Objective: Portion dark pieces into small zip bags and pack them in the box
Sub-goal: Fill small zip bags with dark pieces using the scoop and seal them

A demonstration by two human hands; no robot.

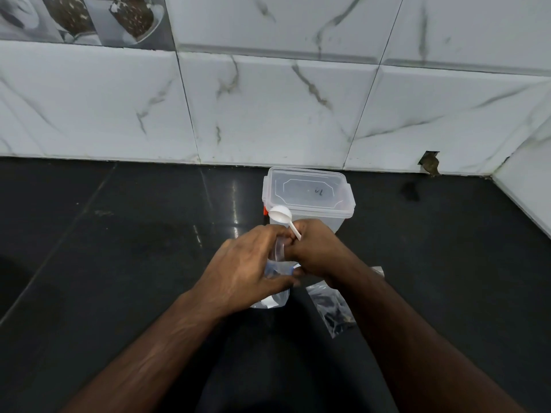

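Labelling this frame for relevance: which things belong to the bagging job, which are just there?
In the job:
- small clear zip bag, held by both hands: left, right
- white plastic scoop, in the right hand
- clear lidded plastic box
- clear bag of dark pieces on the counter

Just there:
- black counter
- marble-look wall tiles

We see a dark glossy counter (125, 234) below a white marble-veined tiled wall (268, 108), with a chipped hole (430, 163) and picture tiles (80, 19).
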